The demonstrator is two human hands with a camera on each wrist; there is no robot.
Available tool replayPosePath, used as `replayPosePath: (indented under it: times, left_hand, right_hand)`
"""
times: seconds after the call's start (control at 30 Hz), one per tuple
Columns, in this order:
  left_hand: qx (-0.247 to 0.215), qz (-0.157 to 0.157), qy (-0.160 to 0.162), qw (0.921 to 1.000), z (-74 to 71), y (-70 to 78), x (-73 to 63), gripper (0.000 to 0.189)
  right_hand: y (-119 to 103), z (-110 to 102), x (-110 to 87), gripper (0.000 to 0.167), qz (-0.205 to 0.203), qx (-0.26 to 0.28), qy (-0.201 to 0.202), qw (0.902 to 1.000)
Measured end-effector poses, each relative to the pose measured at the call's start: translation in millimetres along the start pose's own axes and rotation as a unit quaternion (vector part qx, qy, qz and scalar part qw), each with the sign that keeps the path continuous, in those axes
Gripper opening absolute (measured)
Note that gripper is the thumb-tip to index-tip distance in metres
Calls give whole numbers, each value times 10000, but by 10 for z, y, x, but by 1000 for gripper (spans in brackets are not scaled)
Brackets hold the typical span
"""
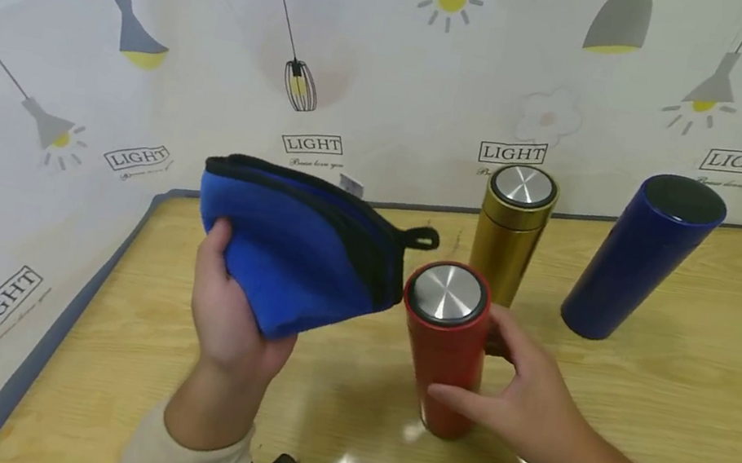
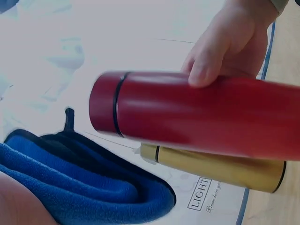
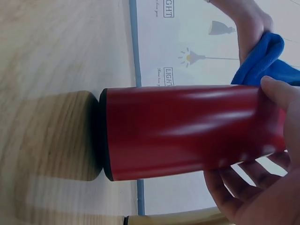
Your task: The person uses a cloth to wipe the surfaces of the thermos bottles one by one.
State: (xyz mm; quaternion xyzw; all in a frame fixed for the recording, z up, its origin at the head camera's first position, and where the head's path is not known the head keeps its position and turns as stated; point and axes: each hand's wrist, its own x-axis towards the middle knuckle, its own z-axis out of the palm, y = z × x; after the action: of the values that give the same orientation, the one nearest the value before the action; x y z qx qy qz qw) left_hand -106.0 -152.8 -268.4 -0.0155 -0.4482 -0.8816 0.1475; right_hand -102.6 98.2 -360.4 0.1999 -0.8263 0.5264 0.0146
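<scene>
My left hand [image 1: 235, 323] grips a folded blue cloth [image 1: 286, 250] with black edging and a small black loop, raised over the table's left part. Its thumb lies along the cloth's left side. My right hand [image 1: 530, 404] holds a red thermos bottle [image 1: 444, 368], thumb on the near side and fingers round the far side. The silver-topped lid faces up, close to the cloth's right corner in the head view. In the right wrist view, the bottle's black base [image 3: 104, 136] is right at the tabletop, above its reflection.
Behind the red bottle stands a gold thermos bottle [image 1: 510, 235] with a silver-topped lid. A dark blue bottle [image 1: 637, 262] with a black top stands farther right. The wooden table [image 1: 701, 389] ends at a wall covering [image 1: 396, 87] printed with lamps.
</scene>
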Motion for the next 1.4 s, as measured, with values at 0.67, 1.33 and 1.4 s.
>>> replayPosePath:
  times: [0.67, 1.33, 1.4]
  left_hand:
    - [1076, 150, -1466, 9832, 193, -302, -317, 38]
    - [4100, 2228, -3152, 8264, 191, -365, -416, 46]
    - [4331, 2309, -3132, 8130, 192, -350, -422, 47]
  right_hand:
    - [-95, 26, -78, 87, -665, -260, -556, 9959]
    - [-36, 45, -72, 77, -1104, -20, -567, 9923]
    - [-41, 38, -68, 80, -1067, 13, -634, 9923]
